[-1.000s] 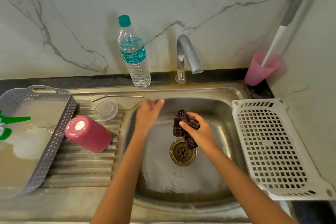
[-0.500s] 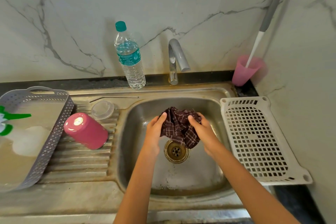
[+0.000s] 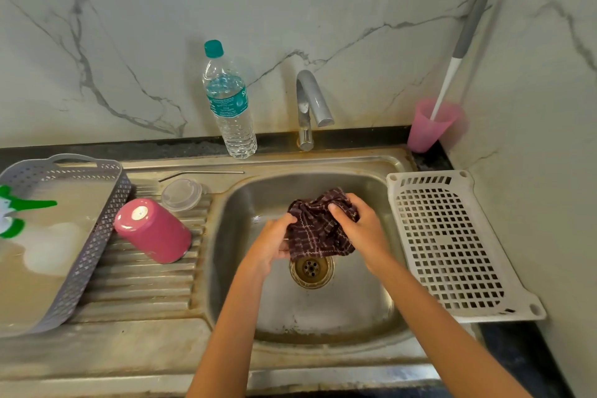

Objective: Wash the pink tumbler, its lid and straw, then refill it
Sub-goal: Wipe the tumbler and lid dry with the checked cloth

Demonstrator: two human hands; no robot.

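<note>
Over the sink (image 3: 371, 338) drain we see both hands bunching a dark checked cloth (image 3: 318, 228): left hand (image 3: 274, 244) fingers curled into it, right hand (image 3: 360, 224) fingers clenched on top. Pink tumbler (image 3: 153, 229) upside down on the drainboard; lid (image 3: 182, 194) and straw (image 3: 206, 173) just behind it.

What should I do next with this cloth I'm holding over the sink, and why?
Probably set the checked cloth aside and reach for the pink tumbler. Both your left hand and right hand are gripping the cloth over the drain, while the tumbler stands upside down on the drainboard, beside its clear lid and metal straw. The capped water bottle waits for refilling.
</note>
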